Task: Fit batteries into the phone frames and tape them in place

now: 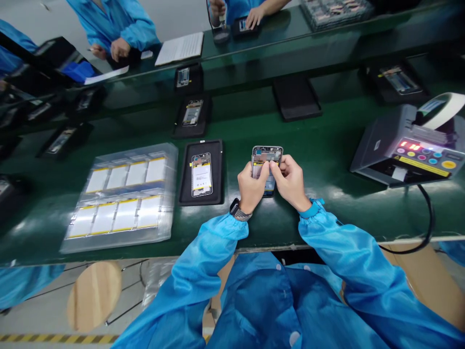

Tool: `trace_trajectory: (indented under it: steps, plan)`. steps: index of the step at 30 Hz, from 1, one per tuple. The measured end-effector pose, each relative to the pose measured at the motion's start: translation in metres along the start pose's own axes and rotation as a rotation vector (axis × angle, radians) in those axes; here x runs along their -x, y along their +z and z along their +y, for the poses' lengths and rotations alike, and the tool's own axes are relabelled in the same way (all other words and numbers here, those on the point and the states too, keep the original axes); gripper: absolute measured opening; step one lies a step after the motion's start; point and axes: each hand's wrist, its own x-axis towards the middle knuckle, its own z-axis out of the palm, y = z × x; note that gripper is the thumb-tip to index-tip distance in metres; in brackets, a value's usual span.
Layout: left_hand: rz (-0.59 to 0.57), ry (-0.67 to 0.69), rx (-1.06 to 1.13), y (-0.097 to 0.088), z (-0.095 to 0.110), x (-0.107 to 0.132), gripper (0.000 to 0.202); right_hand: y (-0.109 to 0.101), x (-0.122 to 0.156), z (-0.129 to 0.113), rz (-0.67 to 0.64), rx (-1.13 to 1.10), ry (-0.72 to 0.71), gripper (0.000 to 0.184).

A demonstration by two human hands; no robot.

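An opened phone (267,153) with its inner parts bare is held over the green bench between my two hands. My left hand (252,186) wraps its left edge, thumb lying across the inside. From the other side my right hand (290,180) grips the right edge, and its thumb tip meets the left thumb near a dark strip with a yellow edge. The thumbs cover part of the phone's middle. Just left of my hands, a second opened phone (202,175) with a white battery lies in a black tray (219,194).
A clear plastic tray (169,218) of several white batteries stands at left. On the right is a tape dispenser (385,145) with a lit panel and a cable (430,218). A bare black tray (297,97) lies farther back. Co-workers' hands (119,48) show across the bench.
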Motion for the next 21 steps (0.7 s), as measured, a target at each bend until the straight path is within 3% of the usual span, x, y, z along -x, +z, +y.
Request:
trace_trajectory:
  steps: [6, 9, 14, 21]
  plan:
    - [-0.012, -0.053, 0.059, 0.0, 0.004, -0.002, 0.032, 0.001, 0.002, 0.001, 0.006, 0.022, 0.004, 0.03]
    - [-0.018, -0.151, 0.143, 0.0, 0.006, -0.006, 0.036, 0.002, 0.004, 0.003, -0.01, 0.01, 0.009, 0.033]
    - [-0.141, -0.304, 0.318, 0.001, 0.001, -0.011, 0.046, 0.002, 0.006, 0.002, 0.01, 0.117, -0.056, 0.03]
    - [-0.164, -0.309, 0.355, 0.001, -0.004, -0.01, 0.044, 0.003, 0.008, -0.008, 0.073, 0.236, -0.109, 0.021]
